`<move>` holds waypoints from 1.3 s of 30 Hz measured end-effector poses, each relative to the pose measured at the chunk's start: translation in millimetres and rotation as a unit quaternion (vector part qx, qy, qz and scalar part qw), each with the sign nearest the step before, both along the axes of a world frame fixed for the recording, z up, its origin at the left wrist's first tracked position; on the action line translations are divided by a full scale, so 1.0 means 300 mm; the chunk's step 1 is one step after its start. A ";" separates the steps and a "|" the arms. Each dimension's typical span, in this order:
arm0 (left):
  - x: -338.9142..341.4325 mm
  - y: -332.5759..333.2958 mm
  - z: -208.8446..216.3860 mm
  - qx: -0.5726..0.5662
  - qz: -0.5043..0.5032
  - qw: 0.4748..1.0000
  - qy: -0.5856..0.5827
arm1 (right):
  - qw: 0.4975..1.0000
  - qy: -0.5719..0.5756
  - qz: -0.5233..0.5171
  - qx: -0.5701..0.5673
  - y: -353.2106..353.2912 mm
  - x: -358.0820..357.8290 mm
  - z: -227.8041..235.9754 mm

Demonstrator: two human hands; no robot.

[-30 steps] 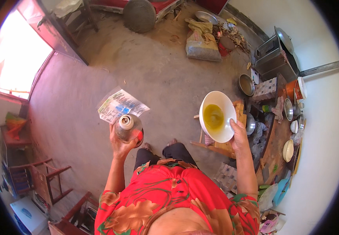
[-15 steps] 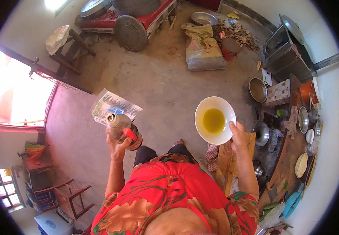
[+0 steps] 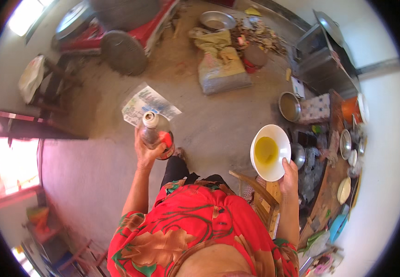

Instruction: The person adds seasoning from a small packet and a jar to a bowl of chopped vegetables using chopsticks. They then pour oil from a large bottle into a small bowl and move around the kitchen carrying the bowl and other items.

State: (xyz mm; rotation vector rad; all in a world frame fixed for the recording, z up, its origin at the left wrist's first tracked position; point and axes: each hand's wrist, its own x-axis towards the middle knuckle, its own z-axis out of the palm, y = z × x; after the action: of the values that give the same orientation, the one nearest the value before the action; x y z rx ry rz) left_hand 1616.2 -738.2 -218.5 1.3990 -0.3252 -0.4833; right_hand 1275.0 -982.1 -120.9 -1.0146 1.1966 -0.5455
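My left hand (image 3: pixel 145 150) is closed around an uncapped clear bottle (image 3: pixel 155 128) with a pale neck. A red piece (image 3: pixel 166 138) shows on it beside my thumb; whether it is a cap or a handle I cannot tell. Just beyond the bottle is a printed sheet (image 3: pixel 147 102), close against it; how it is held is hidden. On the right, my right hand (image 3: pixel 289 175) grips a white bowl (image 3: pixel 280 150) by its rim, thumb on the inner edge. Yellow-green liquid (image 3: pixel 266 150) pools inside the tilted bowl. Bottle and bowl are well apart.
By my right arm stands a wooden chair (image 3: pixel 267 196). Along the right wall runs a wooden counter (image 3: pixel 324 194) with bowls and bags. Ahead lie a filled sack (image 3: pixel 223 69) and a metal basin (image 3: pixel 218 20). A round dark lid (image 3: pixel 123 52) leans at the red stove.
The view has turned and shifted. My left hand has moved up and slightly right with the bottle and sheet; the bowl has moved right and tilts more. Both hands keep their hold.
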 end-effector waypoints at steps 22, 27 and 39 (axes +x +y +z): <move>0.723 -1.176 0.133 0.096 0.004 0.942 -0.322 | 0.965 -0.077 -0.245 -0.056 -0.624 -0.189 -0.148; 0.576 -1.368 0.047 0.061 -0.048 0.973 -0.217 | 0.956 -0.036 -0.286 -0.061 -0.823 -0.273 -0.128; 0.235 -2.059 -0.107 -0.024 -0.272 0.962 -0.016 | 0.859 -0.058 -0.502 -0.086 -1.058 -0.308 -0.012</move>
State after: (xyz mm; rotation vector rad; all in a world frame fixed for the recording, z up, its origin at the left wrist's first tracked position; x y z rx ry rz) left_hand 1686.8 -1356.0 -250.7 1.2626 -0.7532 -0.8960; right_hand 1182.6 -1299.5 -124.4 -0.4055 1.5414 -1.5299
